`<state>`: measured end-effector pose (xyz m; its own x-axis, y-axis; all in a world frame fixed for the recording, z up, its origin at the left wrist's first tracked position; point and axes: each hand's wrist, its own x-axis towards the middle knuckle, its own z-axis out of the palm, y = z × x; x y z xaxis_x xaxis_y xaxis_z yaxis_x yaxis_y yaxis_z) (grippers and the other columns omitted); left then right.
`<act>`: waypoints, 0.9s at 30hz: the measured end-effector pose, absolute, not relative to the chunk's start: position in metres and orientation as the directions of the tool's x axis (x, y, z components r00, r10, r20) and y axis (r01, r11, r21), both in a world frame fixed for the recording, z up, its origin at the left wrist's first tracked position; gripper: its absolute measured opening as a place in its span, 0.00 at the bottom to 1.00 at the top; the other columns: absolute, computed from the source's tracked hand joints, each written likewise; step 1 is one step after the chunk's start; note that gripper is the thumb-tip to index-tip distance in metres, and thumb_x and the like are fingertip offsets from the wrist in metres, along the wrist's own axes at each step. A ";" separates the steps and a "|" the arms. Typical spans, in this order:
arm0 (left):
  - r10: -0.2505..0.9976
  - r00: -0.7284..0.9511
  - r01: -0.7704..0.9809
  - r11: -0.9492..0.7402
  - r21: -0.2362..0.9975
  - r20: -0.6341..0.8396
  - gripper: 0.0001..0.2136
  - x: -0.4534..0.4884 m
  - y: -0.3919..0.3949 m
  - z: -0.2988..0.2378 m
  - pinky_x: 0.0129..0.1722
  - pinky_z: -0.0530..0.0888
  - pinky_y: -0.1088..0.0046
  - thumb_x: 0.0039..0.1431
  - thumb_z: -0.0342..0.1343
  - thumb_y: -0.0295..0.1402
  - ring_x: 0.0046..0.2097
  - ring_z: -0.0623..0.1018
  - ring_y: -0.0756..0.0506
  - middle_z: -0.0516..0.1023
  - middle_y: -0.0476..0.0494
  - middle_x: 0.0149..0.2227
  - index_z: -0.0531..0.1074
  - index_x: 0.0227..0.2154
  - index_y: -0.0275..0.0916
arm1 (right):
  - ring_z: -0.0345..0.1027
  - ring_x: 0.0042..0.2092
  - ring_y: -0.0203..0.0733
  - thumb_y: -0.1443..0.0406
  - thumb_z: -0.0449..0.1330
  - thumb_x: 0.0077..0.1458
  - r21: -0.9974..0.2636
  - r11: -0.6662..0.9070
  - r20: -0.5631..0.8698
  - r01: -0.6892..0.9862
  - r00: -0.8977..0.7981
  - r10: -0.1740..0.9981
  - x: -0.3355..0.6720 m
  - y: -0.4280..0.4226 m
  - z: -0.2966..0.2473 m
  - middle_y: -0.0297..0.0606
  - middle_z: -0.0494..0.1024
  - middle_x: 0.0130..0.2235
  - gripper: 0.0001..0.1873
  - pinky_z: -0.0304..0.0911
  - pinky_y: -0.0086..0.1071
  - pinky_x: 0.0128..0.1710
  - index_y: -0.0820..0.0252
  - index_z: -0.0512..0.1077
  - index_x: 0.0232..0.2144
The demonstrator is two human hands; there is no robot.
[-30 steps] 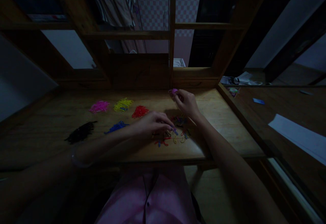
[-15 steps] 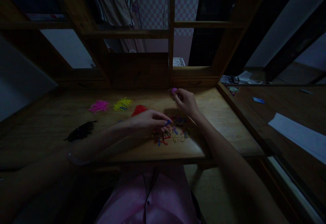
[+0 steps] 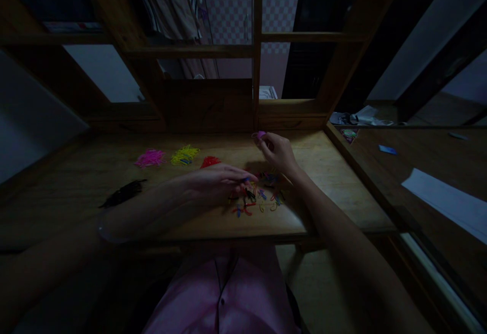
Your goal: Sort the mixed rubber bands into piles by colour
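My left hand (image 3: 224, 176) hovers palm down over a mixed scatter of small coloured loops and bent strips (image 3: 262, 194), in red, blue, yellow and black. Its thumb and fingers pinch a small blue strip (image 3: 247, 179), partly hidden by the fingers. Farther back, my right hand (image 3: 278, 150) is closed on a small purple object (image 3: 261, 135) with a thin pale loop sticking out to its left. The exact kind of this object is too dark to make out. Just behind my left hand lies a red heap of thin loops (image 3: 210, 161), partly covered.
To the left on the wooden desk (image 3: 114, 156) are a pink heap (image 3: 149, 158), a yellow heap (image 3: 184, 154) with some blue in it, and a black bundle (image 3: 124, 193). Wooden shelves rise behind. A white paper (image 3: 445, 199) lies on the lower surface at right.
My left hand has turned flatter, its fingers more stretched out over the blue strip, which shows less now. My right hand stays nearly still with the purple object.
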<state>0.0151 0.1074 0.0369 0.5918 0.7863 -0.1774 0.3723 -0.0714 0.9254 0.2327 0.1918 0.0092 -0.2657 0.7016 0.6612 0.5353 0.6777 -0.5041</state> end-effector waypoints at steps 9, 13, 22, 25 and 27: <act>0.985 0.027 0.699 -0.139 0.702 0.168 0.16 -0.071 0.144 0.028 0.50 0.71 0.65 0.55 0.60 0.43 0.47 0.78 0.41 0.81 0.42 0.44 0.80 0.42 0.40 | 0.65 0.31 0.37 0.63 0.53 0.61 -0.489 0.685 0.666 0.541 -0.275 0.693 0.233 0.190 0.011 0.38 0.77 0.34 0.10 0.55 0.30 0.32 0.59 0.72 0.32; 0.984 -0.044 0.746 -0.081 0.661 0.171 0.16 -0.123 0.156 0.019 0.49 0.73 0.68 0.52 0.61 0.43 0.46 0.79 0.42 0.82 0.45 0.42 0.80 0.40 0.40 | 0.64 0.30 0.37 0.61 0.52 0.62 -0.489 0.673 0.654 0.555 -0.277 0.704 0.232 0.190 0.010 0.37 0.76 0.31 0.12 0.54 0.30 0.30 0.59 0.72 0.32; 0.984 0.046 0.844 -0.130 0.520 0.172 0.17 -0.158 0.141 0.028 0.47 0.69 0.73 0.58 0.59 0.44 0.45 0.76 0.46 0.81 0.49 0.45 0.78 0.44 0.36 | 0.64 0.30 0.37 0.61 0.52 0.62 -0.500 0.670 0.647 0.548 -0.278 0.710 0.232 0.190 0.007 0.37 0.76 0.32 0.11 0.54 0.30 0.30 0.59 0.72 0.34; 0.980 -0.032 0.864 -0.071 0.499 0.197 0.18 -0.175 0.136 0.039 0.46 0.69 0.75 0.58 0.58 0.46 0.44 0.77 0.46 0.81 0.52 0.44 0.77 0.44 0.38 | 0.64 0.30 0.38 0.60 0.52 0.62 -0.505 0.672 0.651 0.543 -0.271 0.709 0.232 0.189 0.008 0.38 0.76 0.31 0.11 0.54 0.31 0.29 0.58 0.73 0.35; 0.975 -0.089 0.873 -0.021 0.486 0.203 0.18 -0.190 0.131 0.048 0.45 0.69 0.74 0.56 0.59 0.46 0.44 0.77 0.46 0.82 0.53 0.42 0.78 0.43 0.39 | 0.64 0.29 0.38 0.60 0.53 0.62 -0.500 0.678 0.660 0.539 -0.271 0.701 0.232 0.189 0.009 0.38 0.75 0.31 0.11 0.53 0.31 0.29 0.58 0.73 0.35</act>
